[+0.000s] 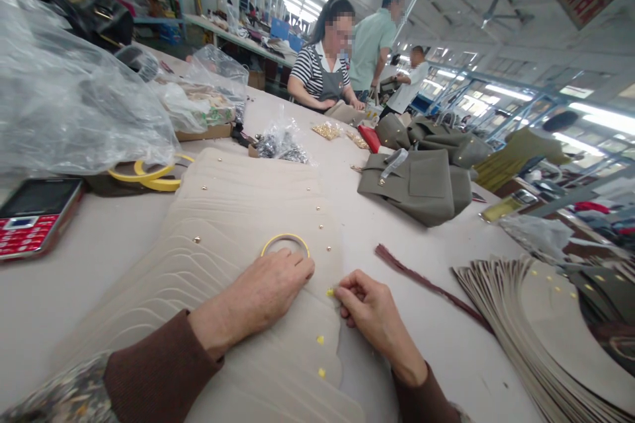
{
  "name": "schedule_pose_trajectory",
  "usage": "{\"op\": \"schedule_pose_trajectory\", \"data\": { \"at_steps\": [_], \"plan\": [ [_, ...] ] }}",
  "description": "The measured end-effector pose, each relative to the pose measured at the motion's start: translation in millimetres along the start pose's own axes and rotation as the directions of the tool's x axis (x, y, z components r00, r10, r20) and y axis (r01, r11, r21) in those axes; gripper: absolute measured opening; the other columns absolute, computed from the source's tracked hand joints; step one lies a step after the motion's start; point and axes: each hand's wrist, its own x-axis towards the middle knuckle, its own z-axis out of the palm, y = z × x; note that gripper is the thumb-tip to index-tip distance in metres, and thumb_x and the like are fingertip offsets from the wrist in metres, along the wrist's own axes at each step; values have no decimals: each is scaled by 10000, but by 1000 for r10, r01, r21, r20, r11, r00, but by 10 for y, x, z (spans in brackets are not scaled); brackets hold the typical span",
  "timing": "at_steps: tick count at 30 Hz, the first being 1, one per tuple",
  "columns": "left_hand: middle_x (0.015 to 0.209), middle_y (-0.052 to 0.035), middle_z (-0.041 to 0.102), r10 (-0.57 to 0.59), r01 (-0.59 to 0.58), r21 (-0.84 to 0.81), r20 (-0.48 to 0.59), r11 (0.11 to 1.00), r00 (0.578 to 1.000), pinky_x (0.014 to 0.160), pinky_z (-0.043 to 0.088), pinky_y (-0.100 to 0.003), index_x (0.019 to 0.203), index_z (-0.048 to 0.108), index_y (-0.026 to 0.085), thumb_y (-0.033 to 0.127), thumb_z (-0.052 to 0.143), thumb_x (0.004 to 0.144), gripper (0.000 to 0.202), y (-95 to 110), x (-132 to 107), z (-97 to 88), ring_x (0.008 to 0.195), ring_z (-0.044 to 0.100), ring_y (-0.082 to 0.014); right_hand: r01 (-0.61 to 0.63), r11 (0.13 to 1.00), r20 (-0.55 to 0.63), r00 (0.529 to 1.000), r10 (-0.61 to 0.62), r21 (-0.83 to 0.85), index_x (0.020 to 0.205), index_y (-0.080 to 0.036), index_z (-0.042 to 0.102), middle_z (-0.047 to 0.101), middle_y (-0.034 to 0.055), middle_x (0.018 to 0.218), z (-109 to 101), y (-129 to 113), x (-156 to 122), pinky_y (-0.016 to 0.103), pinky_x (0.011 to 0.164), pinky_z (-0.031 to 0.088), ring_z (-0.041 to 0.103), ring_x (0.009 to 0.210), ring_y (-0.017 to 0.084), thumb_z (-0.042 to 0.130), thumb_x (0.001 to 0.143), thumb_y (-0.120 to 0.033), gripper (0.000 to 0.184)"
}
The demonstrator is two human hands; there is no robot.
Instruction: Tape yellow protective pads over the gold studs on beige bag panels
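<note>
Beige panels [248,211] lie overlapped in a fanned stack, with small metal studs along their edges. My left hand [265,291] rests over the stack, its fingers curled on the near side of a roll of yellow tape [286,236]. The fingertips are partly hidden from me. At the right edge of the panels, my right hand [370,310] pinches at a small piece of yellow tape [330,292], thumb against forefinger. Two more yellow tape pieces [320,340] stick to the panels nearer to me.
At left are a red-keyed phone [37,218], yellow tape rolls [159,175] and plastic wrap [74,92]. A grey-green bag [417,185], dark red cord [426,284] and another panel stack [555,330] lie on the right. A co-worker [325,66] works across the table.
</note>
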Motion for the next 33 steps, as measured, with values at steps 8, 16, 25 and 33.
{"op": "schedule_pose_trajectory", "data": {
  "at_steps": [8,16,25,33],
  "plan": [
    [858,-6,598,46,-44,-128,12,991,999,650,369,-300,880,522,209,175,401,951,144,7,-35,-34,759,520,-176,267,921,-95,948,-304,-284,808,-184,725,716,40,765,107,4,-92,276,696,460,647,715,176,577,846,-175,154],
    [855,-4,591,43,-40,-172,14,984,999,659,368,-287,889,527,208,174,407,950,139,-8,-31,-11,768,525,-167,165,949,-84,977,-194,-270,754,-182,718,704,27,707,120,-56,62,252,645,426,624,659,163,598,831,-201,144],
    [845,12,598,45,-49,-199,-27,979,999,669,384,-276,869,524,212,184,427,948,128,-11,-39,-20,773,536,-159,86,960,76,995,-68,-265,643,-162,674,639,-14,576,39,-135,97,225,533,344,542,540,127,602,802,-216,183],
    [946,8,681,50,-109,-286,-206,952,977,757,471,-260,1085,541,239,205,412,968,177,-67,-49,67,850,643,-151,288,958,-74,955,-285,18,885,-155,722,679,3,727,22,-175,88,221,575,425,575,625,129,573,861,-223,166]
  ]
}}
